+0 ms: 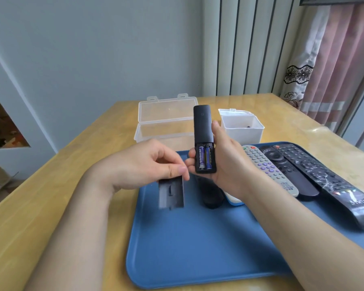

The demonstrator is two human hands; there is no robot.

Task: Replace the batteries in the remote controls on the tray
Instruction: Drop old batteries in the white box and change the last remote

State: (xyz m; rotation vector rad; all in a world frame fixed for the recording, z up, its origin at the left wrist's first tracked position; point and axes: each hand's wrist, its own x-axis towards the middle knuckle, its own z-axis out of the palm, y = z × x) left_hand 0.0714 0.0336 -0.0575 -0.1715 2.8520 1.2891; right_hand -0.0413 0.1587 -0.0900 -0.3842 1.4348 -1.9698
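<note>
My right hand (223, 162) grips a slim black remote (202, 127), held upright with its back facing me above the blue tray (198, 248). Its battery compartment is uncovered and two blue batteries (204, 157) sit side by side inside. My left hand (147, 164) pinches the removed black battery cover (171, 193), blurred, just left of the remote and over the tray's left edge. Under my right hand another black remote (211, 196) lies on the tray, with a white and blue remote (233, 199) beside it, mostly hidden.
Three more remotes lie on the tray's right side: a grey one with purple buttons (269, 169), a black one (290, 171) and a long black one (328, 181). Behind the tray stand an open clear plastic box (166, 122) and a white bin (242, 127) on the wooden table (51, 206).
</note>
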